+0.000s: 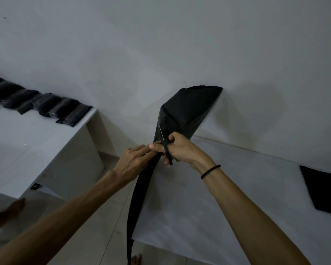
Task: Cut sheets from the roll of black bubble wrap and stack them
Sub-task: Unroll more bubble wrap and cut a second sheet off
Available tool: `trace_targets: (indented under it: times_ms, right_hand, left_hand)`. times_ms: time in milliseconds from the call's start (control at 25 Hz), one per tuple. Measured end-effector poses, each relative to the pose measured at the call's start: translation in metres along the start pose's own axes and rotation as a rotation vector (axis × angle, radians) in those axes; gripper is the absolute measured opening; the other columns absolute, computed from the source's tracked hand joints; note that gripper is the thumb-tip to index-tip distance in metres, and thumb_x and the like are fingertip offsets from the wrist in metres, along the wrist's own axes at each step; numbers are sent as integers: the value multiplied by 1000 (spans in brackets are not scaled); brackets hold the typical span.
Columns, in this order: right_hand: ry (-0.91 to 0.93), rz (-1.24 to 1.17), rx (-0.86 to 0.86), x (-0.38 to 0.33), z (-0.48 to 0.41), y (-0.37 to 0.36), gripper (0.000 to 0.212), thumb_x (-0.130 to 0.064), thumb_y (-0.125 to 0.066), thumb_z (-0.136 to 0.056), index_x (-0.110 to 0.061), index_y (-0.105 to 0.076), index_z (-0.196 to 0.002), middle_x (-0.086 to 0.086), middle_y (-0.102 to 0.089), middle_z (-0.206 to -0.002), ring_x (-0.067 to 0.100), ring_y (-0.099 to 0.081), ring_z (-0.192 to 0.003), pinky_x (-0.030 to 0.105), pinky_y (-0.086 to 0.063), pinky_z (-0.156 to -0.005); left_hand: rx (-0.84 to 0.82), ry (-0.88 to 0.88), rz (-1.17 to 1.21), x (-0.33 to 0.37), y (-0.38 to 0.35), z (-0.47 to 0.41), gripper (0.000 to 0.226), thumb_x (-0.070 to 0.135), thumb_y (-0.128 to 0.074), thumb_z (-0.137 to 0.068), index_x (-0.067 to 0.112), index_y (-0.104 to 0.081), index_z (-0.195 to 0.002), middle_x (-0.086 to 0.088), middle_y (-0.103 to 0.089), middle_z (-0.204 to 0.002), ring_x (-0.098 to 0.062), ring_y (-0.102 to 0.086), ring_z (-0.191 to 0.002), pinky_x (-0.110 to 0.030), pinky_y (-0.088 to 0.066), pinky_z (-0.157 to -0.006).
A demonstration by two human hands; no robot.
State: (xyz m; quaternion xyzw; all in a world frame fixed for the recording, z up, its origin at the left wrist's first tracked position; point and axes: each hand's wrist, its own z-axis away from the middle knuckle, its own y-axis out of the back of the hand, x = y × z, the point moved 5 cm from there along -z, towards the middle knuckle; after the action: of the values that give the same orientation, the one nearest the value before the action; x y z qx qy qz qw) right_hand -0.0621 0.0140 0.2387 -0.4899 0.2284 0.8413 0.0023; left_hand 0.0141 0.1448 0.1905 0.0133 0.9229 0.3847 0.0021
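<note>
Head view, one sheet of black bubble wrap (185,109) held up between two benches, left hand (136,161) grip pinched on its lower edge, right hand (182,148) grip clamped on one pair of scissors (165,143), blades in the wrap, one row of black packets (46,106) along far edge of left bench (27,142), one black sheet (325,190) at right edge of right bench (237,188).

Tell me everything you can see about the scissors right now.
The scissors are held in the right hand, whose fingers wrap the black handles. A thin, pale metal blade points up and away into the black bubble wrap, so they appear mid-cut. Whether the blades are open or closed is too small to tell. The left hand pinches the wrap right beside them. They are held in the air between the two white tables.
</note>
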Motion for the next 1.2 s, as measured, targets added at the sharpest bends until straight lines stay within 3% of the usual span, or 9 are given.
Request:
trace_targets:
  times_ms: [120, 200, 360, 600, 800, 960, 1000, 1080, 1200]
  right_hand:
    - [-29, 62, -45, -6, -5, -1, 58, -69, -71, -75, -17, -56, -97, 4, -70, -68, 15, -70, -59, 25, -37, -59]
    - [-50, 95, -60, -12, -6, -3, 54, -69, -69, -77, -17, -59, -87, 5, -69, -68, 14, -69, -59, 27, -40, -63]
    - [-52, 24, -24, -17, -10, -3, 43, -48, -75, -84, -16, -54, -101, 6, -63, -71, 10, -59, -52, 8, -36, -34]
    - [-33, 101, 53, -9, -26, -8, 52, -53, -76, -80, -13, -53, -104, -4, -55, -74, 2, -55, -49, 9, -34, -33]
    - [-73, 165, 62, 1, -44, -8, 61, -68, -79, -66, -17, -52, -86, -1, -55, -77, 14, -51, -68, 25, -39, -59]
    - [-103, 179, 58, 3, -55, -8, 72, -63, -81, -67, -13, -59, -114, 11, -65, -106, 24, -63, -94, 34, -54, -80]
    - [-111, 189, 54, 2, -56, -8, 76, -61, -82, -67, -11, -56, -118, 9, -63, -110, 24, -62, -96, 34, -53, -79]
    - [-111, 187, 41, 0, -62, -9, 64, -59, -80, -71, -12, -56, -106, 5, -64, -105, 18, -60, -86, 30, -51, -72]
    - [-98, 203, 33, 1, -70, -11, 63, -62, -81, -65, -18, -55, -101, 8, -64, -105, 22, -63, -92, 38, -56, -85]
  left_hand:
    - [-5, -48, -3, 2, -2, 5, 36, -1, -63, -89, 7, -56, -124, -8, -58, -124, -27, -65, -66, -36, -48, -43]
    - [-16, -38, -3, -2, -4, 11, 44, -4, -68, -86, 8, -55, -126, -5, -53, -131, -26, -63, -65, -36, -47, -42]
    - [-26, -63, -6, -3, 1, 18, 53, -7, -75, -80, 8, -53, -125, -10, -63, -127, -23, -62, -63, -32, -46, -41]
    - [-29, -91, -16, 3, -4, 29, 30, 3, -65, -90, 7, -59, -119, -7, -50, -139, -24, -61, -67, -35, -47, -43]
    - [-19, -129, 18, 10, 0, 33, 20, 8, -50, -100, 8, -58, -118, -10, -61, -134, -20, -57, -69, -31, -44, -44]
    - [-22, -128, 53, 11, 0, 38, 22, 7, -51, -98, 8, -54, -120, -10, -60, -134, -21, -61, -71, -31, -47, -45]
    - [-23, -129, 61, 11, -2, 40, 26, 7, -53, -96, 9, -53, -122, -10, -58, -134, -21, -62, -70, -31, -48, -45]
    - [-45, -134, 53, 12, -6, 46, 34, 8, -56, -94, 11, -50, -128, -8, -52, -136, -19, -62, -71, -28, -49, -46]
    - [-64, -114, 39, 10, -11, 51, 35, 14, -60, -94, 13, -51, -128, -6, -53, -137, -16, -61, -74, -24, -48, -48]
